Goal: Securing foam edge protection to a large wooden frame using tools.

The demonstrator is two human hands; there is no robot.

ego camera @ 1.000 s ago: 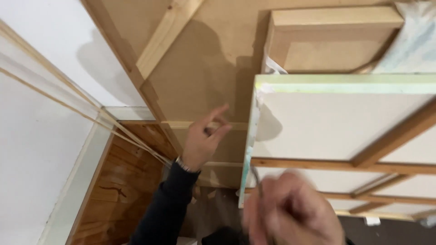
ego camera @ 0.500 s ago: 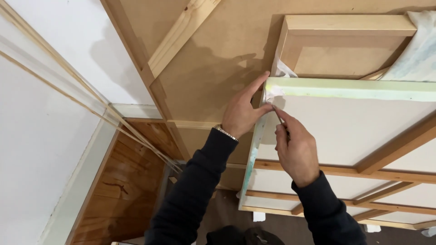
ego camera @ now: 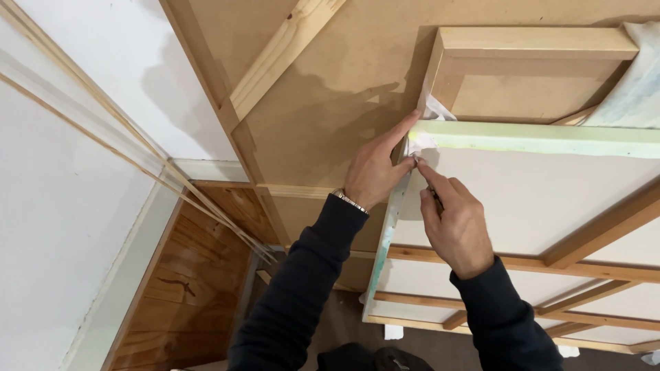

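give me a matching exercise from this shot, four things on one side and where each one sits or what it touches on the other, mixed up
Things:
1. left hand
2. right hand
3. stretched canvas
4. wood-panelled wall

Places or states:
A. lower left, under a white surface
B. fingers on the folded corner from the outer side of the canvas edge
C. white back facing the camera, pale green along its top edge
D. over the white back, fingertips pinched at the corner

Pairs: 1-B, 2-D, 3-C, 4-A
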